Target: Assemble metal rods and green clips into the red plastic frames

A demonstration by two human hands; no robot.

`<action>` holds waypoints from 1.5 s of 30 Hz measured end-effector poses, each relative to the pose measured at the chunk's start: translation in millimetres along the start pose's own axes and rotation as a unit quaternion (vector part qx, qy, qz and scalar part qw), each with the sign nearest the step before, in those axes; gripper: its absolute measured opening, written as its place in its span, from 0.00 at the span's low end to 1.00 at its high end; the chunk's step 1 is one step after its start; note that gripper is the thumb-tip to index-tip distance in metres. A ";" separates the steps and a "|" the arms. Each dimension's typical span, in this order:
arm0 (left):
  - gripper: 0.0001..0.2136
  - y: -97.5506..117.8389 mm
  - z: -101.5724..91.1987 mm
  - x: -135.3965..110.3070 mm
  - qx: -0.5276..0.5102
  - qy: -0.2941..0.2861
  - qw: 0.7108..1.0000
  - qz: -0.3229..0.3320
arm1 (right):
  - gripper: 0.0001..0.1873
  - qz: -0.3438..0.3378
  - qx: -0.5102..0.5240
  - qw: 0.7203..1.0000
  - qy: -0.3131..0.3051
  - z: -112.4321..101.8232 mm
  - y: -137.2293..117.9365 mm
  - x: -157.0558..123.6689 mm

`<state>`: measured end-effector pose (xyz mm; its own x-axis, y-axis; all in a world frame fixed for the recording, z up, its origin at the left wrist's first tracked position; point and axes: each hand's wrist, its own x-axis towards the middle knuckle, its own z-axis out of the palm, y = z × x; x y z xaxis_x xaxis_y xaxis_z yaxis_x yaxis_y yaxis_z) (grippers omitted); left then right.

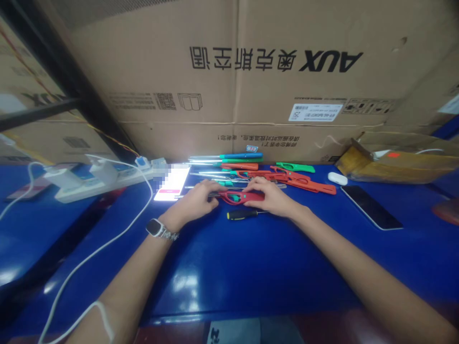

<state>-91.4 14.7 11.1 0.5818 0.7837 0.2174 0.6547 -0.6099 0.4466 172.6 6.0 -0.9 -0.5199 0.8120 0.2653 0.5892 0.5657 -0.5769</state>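
A red long-necked gas lighter (234,197) with a green trigger lies crosswise between my two hands on the blue table. My left hand (195,203) grips its neck end, fingers closed. At the handle end, the fingers of my right hand (270,197) are wrapped round the red body. Just below it lies a screwdriver (242,215) with a black and yellow handle, its shaft pointing right, under my right hand. Behind my hands are more lighters, among them a blue one (244,156), plus orange handle shells (304,181) and a green shell (296,167).
A white power strip (107,184) with plugs and a cable stands at the left. Beside my left hand lies a lit phone (175,184). At the right are a dark phone (371,206), a white earbud case (337,178) and an open carton (394,157). Cardboard (233,81) walls the back.
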 end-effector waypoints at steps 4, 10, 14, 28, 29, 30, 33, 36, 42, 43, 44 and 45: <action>0.21 0.9 5.1 0.6 -0.004 -0.014 1.000 0.008 | 0.14 0.008 0.028 1.000 0.005 2.9 5.9 -2.2; 0.20 -3.7 4.7 1.5 -0.012 -0.024 1.000 -0.002 | 0.14 0.017 0.038 0.999 0.021 5.5 5.0 -3.0; 0.16 -8.9 -0.3 0.5 -0.012 -0.029 0.999 -0.028 | 0.13 0.017 0.045 0.998 0.035 6.8 2.5 -2.9; 0.15 -5.0 -0.2 -1.2 -0.031 -0.021 0.999 -0.039 | 0.15 0.033 0.025 0.999 0.022 9.0 2.6 -5.0; 0.15 -3.8 -0.5 -1.5 -0.030 -0.022 0.999 -0.038 | 0.14 0.029 0.037 0.999 0.025 9.3 3.8 -5.3; 0.16 -2.7 -0.7 -1.7 -0.027 -0.021 0.999 -0.038 | 0.13 0.025 0.049 0.998 0.027 9.6 5.3 -5.4; 0.15 -0.2 0.8 -1.5 -0.012 -0.011 0.999 -0.037 | 0.12 0.013 0.073 0.997 0.024 9.5 10.2 -5.1; 0.13 2.1 5.2 2.1 -0.004 -0.004 1.000 -0.024 | 0.13 0.004 0.087 0.996 0.017 8.5 13.3 -4.9; 0.16 5.5 17.7 17.7 -0.027 -0.015 0.999 -0.009 | 0.15 0.012 0.101 0.995 0.004 6.4 11.8 -2.1; 0.15 5.3 19.3 19.8 -0.039 -0.022 0.999 -0.015 | 0.14 0.020 0.106 0.994 -0.001 6.2 10.8 -1.1; 0.15 4.9 20.5 21.5 -0.053 -0.032 0.998 -0.024 | 0.13 0.029 0.110 0.993 -0.008 6.1 9.8 -0.2; 0.15 4.2 21.4 22.7 -0.066 -0.044 0.996 -0.033 | 0.12 0.038 0.114 0.993 -0.014 6.0 8.7 0.7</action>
<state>-65.1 27.5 -0.7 0.5831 0.8050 0.1097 0.6271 -0.5318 0.5691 173.8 10.6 -10.4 -0.4986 0.8449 0.1939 0.4734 0.4528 -0.7555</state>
